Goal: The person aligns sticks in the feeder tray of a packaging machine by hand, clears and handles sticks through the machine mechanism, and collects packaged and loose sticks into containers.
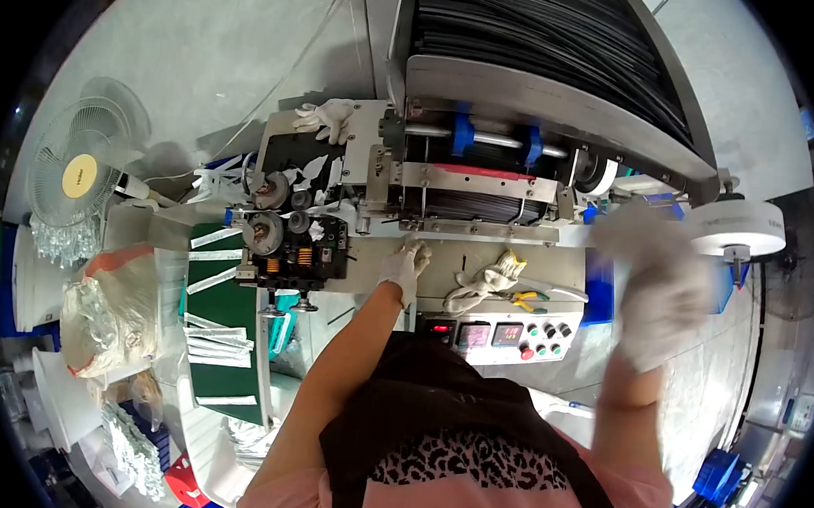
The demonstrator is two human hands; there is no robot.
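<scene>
One gloved left hand (404, 268) of mine bends near the metal rail (490, 231); my right hand (660, 283), at three o'clock, is blurred. Whether any fingers grip, I cannot tell. Black strips (486, 207) lie at two o'clock. Probably I tend their feeding; next needs careful placing.

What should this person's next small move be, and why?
Probably bring the right hand in toward the left hand: the left is down by the metal rail, while the right is blurred and off to the side, near the white roll. Whether either hand holds anything isn't clear.
</scene>
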